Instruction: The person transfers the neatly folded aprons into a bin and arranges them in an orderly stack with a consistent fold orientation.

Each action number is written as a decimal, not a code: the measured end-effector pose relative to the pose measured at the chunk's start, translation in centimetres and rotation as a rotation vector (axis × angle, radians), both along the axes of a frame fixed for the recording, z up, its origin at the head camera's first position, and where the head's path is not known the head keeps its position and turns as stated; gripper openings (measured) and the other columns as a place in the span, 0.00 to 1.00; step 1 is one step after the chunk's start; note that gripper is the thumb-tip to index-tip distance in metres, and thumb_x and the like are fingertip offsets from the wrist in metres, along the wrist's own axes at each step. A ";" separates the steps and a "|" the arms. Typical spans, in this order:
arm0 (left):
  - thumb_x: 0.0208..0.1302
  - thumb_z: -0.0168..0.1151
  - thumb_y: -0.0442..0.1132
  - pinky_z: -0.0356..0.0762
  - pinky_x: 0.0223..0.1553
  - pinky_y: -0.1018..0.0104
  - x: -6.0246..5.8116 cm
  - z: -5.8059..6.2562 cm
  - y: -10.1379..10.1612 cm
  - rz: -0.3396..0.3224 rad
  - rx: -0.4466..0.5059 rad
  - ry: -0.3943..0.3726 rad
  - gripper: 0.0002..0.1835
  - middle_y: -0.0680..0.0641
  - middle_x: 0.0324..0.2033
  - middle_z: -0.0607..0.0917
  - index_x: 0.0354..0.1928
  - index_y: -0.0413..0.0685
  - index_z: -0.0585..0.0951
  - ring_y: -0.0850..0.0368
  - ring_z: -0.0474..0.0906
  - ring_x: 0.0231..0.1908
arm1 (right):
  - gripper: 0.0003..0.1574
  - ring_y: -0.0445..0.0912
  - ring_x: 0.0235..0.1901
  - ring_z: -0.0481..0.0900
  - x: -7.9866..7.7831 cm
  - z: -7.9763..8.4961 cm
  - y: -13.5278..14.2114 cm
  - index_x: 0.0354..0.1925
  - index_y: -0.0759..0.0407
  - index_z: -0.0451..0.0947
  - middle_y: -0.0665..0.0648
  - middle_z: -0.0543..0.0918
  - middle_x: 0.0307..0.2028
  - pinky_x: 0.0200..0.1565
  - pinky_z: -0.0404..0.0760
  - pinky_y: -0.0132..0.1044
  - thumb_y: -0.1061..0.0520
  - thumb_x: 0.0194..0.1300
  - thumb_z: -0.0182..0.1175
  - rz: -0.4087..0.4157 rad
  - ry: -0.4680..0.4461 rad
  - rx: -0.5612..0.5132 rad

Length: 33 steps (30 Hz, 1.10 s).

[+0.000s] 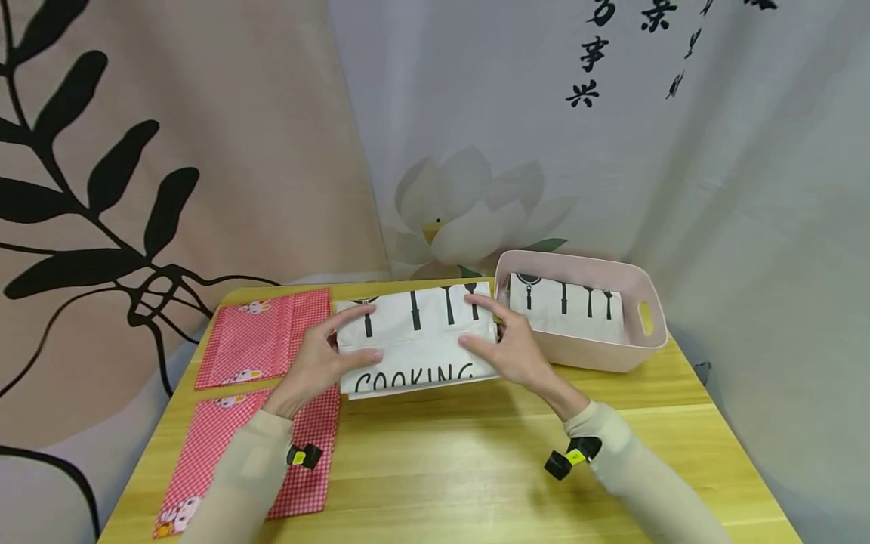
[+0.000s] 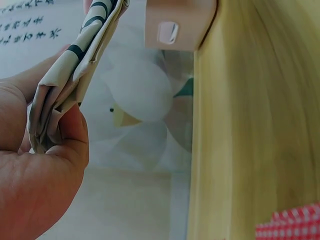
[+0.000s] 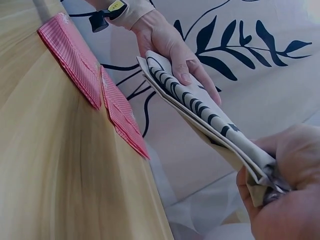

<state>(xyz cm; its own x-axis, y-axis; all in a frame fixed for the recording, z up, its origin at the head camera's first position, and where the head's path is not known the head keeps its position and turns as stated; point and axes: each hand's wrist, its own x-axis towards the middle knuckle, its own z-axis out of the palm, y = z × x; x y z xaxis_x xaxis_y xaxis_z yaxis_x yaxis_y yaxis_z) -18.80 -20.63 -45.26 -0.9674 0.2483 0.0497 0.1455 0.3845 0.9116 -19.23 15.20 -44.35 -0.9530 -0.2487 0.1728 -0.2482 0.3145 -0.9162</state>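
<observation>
A folded white cloth (image 1: 416,340) printed with black utensils and the word COOKING is held up between both hands, above the table. My left hand (image 1: 325,361) grips its left end, thumb on the front and the other fingers partly behind it. At the opposite end, my right hand (image 1: 508,346) pinches the cloth the same way. Several stacked layers show along its edge in the right wrist view, where the left hand (image 3: 172,47) appears at the far end. A pale pink bin (image 1: 591,351) stands just right of the right hand, with a similar white printed cloth (image 1: 567,308) inside.
Two folded red checked cloths, a farther one (image 1: 254,340) and a nearer one (image 1: 316,453), lie on the left of the wooden table (image 1: 476,468). A printed curtain (image 1: 476,113) hangs behind the table's back edge.
</observation>
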 end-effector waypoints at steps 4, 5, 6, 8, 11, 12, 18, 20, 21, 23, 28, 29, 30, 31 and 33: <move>0.63 0.88 0.52 0.53 0.84 0.17 -0.6 0.5 1.0 -0.018 -0.006 0.000 0.44 0.55 0.86 0.72 0.79 0.77 0.78 0.40 0.58 0.89 | 0.46 0.55 0.79 0.77 0.1 0.5 1.1 0.80 0.46 0.77 0.55 0.76 0.83 0.82 0.74 0.58 0.56 0.69 0.80 -0.021 0.020 0.000; 0.63 0.88 0.52 0.52 0.84 0.17 -0.7 0.6 1.3 -0.025 -0.002 0.004 0.44 0.54 0.85 0.72 0.80 0.77 0.78 0.40 0.58 0.89 | 0.46 0.52 0.70 0.84 0.1 0.6 1.3 0.80 0.46 0.77 0.55 0.76 0.83 0.76 0.81 0.52 0.57 0.69 0.80 -0.027 0.021 -0.001; 0.63 0.88 0.51 0.53 0.85 0.18 -0.9 0.8 1.6 -0.034 0.002 0.006 0.44 0.54 0.85 0.72 0.80 0.76 0.78 0.40 0.59 0.89 | 0.46 0.49 0.60 0.88 0.2 0.7 1.6 0.80 0.47 0.77 0.55 0.77 0.82 0.69 0.86 0.47 0.57 0.69 0.80 -0.030 0.021 -0.006; 0.63 0.88 0.50 0.60 0.84 0.23 -1.2 1.0 2.2 -0.052 0.019 0.006 0.44 0.54 0.85 0.73 0.80 0.76 0.78 0.41 0.64 0.86 | 0.45 0.42 0.36 0.85 0.3 0.9 2.2 0.80 0.47 0.77 0.56 0.77 0.82 0.48 0.88 0.35 0.58 0.69 0.80 -0.042 0.018 -0.008; 0.64 0.87 0.49 0.76 0.78 0.38 -1.7 1.3 3.1 -0.075 0.041 0.002 0.43 0.56 0.84 0.74 0.79 0.77 0.78 0.46 0.74 0.78 | 0.44 0.37 0.22 0.73 0.4 0.9 3.1 0.80 0.48 0.77 0.58 0.77 0.82 0.32 0.81 0.28 0.59 0.70 0.80 -0.051 0.001 -0.029; 0.64 0.87 0.49 0.82 0.74 0.43 -1.8 1.4 3.4 -0.084 0.057 -0.008 0.43 0.55 0.82 0.75 0.78 0.78 0.79 0.47 0.78 0.74 | 0.44 0.36 0.23 0.76 0.4 0.9 3.4 0.80 0.48 0.77 0.59 0.77 0.81 0.32 0.82 0.28 0.59 0.70 0.79 -0.054 -0.007 -0.041; 0.63 0.88 0.45 0.89 0.65 0.55 -2.9 1.9 5.2 -0.124 0.116 -0.008 0.41 0.54 0.76 0.82 0.77 0.75 0.81 0.49 0.85 0.63 | 0.44 0.34 0.25 0.77 0.6 1.2 5.1 0.80 0.49 0.77 0.61 0.78 0.79 0.31 0.82 0.27 0.59 0.70 0.79 -0.093 -0.019 -0.046; 0.63 0.88 0.45 0.81 0.76 0.50 -3.2 1.9 5.8 -0.133 0.110 0.020 0.41 0.54 0.78 0.81 0.77 0.72 0.81 0.50 0.81 0.72 | 0.44 0.34 0.20 0.70 0.7 1.4 5.6 0.80 0.49 0.77 0.60 0.79 0.79 0.27 0.77 0.27 0.59 0.70 0.79 -0.113 -0.010 -0.027; 0.63 0.88 0.45 0.76 0.81 0.47 -3.3 2.0 6.1 -0.137 0.109 0.030 0.41 0.55 0.79 0.81 0.77 0.70 0.82 0.51 0.77 0.77 | 0.44 0.34 0.20 0.69 0.7 1.5 5.9 0.80 0.49 0.78 0.60 0.79 0.78 0.27 0.77 0.27 0.58 0.70 0.79 -0.121 -0.013 -0.024; 0.62 0.88 0.44 0.66 0.86 0.43 -3.6 2.1 6.7 -0.147 0.113 0.046 0.41 0.55 0.81 0.79 0.77 0.67 0.82 0.53 0.69 0.82 | 0.43 0.34 0.20 0.69 0.7 1.5 6.4 0.79 0.48 0.78 0.59 0.80 0.77 0.27 0.77 0.27 0.58 0.70 0.79 -0.134 -0.018 -0.023; 0.63 0.88 0.40 0.84 0.71 0.57 -4.3 2.4 8.2 -0.164 0.150 0.024 0.41 0.53 0.79 0.80 0.77 0.66 0.82 0.53 0.82 0.66 | 0.44 0.34 0.20 0.70 0.9 1.7 7.7 0.80 0.47 0.77 0.62 0.83 0.68 0.25 0.77 0.28 0.59 0.71 0.79 -0.155 -0.021 -0.032; 0.63 0.88 0.39 0.87 0.66 0.61 -4.4 2.5 8.5 -0.167 0.165 0.015 0.41 0.51 0.77 0.82 0.77 0.66 0.83 0.53 0.85 0.61 | 0.44 0.34 0.20 0.70 0.9 1.8 7.9 0.80 0.47 0.77 0.63 0.84 0.67 0.24 0.77 0.28 0.60 0.71 0.79 -0.159 -0.017 -0.034; 0.63 0.87 0.38 0.90 0.59 0.64 -4.5 2.6 8.8 -0.169 0.178 0.004 0.40 0.49 0.75 0.83 0.76 0.66 0.83 0.52 0.86 0.56 | 0.44 0.33 0.20 0.72 0.9 1.8 8.1 0.80 0.47 0.77 0.64 0.84 0.66 0.25 0.77 0.28 0.60 0.71 0.79 -0.164 -0.012 -0.034; 0.63 0.87 0.37 0.91 0.54 0.65 -4.6 2.6 9.1 -0.169 0.188 -0.006 0.40 0.48 0.72 0.84 0.76 0.66 0.83 0.51 0.87 0.51 | 0.44 0.33 0.20 0.71 0.9 1.9 8.3 0.80 0.48 0.77 0.64 0.84 0.65 0.25 0.77 0.28 0.60 0.71 0.79 -0.170 -0.005 -0.027; 0.63 0.87 0.37 0.90 0.53 0.69 -4.9 2.7 9.6 -0.163 0.185 -0.002 0.40 0.48 0.71 0.85 0.76 0.68 0.83 0.54 0.87 0.52 | 0.43 0.33 0.21 0.73 1.0 2.0 8.7 0.79 0.48 0.78 0.63 0.83 0.68 0.26 0.78 0.27 0.60 0.71 0.79 -0.183 0.004 -0.025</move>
<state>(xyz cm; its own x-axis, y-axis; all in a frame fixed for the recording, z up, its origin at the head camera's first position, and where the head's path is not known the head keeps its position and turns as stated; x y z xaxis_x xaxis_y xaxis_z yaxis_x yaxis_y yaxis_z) -23.71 -11.04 -42.59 -0.9155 0.3878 0.1068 0.1898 0.1823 0.9648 -18.24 23.85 -42.35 -0.9813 -0.0673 0.1805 -0.1926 0.3321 -0.9234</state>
